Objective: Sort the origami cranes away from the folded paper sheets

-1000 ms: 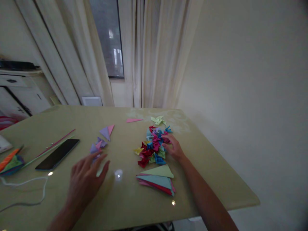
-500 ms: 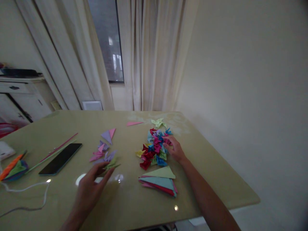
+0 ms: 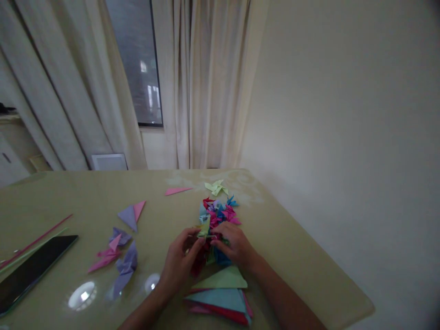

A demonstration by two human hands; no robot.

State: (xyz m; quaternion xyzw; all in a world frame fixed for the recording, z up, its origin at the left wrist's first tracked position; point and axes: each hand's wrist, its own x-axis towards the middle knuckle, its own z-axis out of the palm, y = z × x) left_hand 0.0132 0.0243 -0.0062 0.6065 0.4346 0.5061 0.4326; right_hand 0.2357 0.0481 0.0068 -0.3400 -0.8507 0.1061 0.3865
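My left hand (image 3: 180,256) pinches a yellow-green folded paper crane (image 3: 205,228) between thumb and fingers. My right hand (image 3: 235,245) is closed at the crane's other side, its fingertips meeting a thin pale edge of it. Both hands are above a pile of colourful paper cranes (image 3: 220,211) and hide its near part. Just nearer to me lies a fanned stack of folded paper triangles (image 3: 220,298) in green, light blue, red and pink.
Purple (image 3: 126,268) and pink (image 3: 105,260) folded pieces lie left, near a purple-and-pink paper triangle (image 3: 129,216). Farther left are a phone (image 3: 37,270) and thin sticks (image 3: 37,240). A pale green paper pinwheel shape (image 3: 217,187) and pink triangle (image 3: 178,190) lie toward the back.
My left hand has carried the green crane rightward from the purple and pink pieces to over the pile. My right hand has come nearer and closed beside it. The view has turned right.
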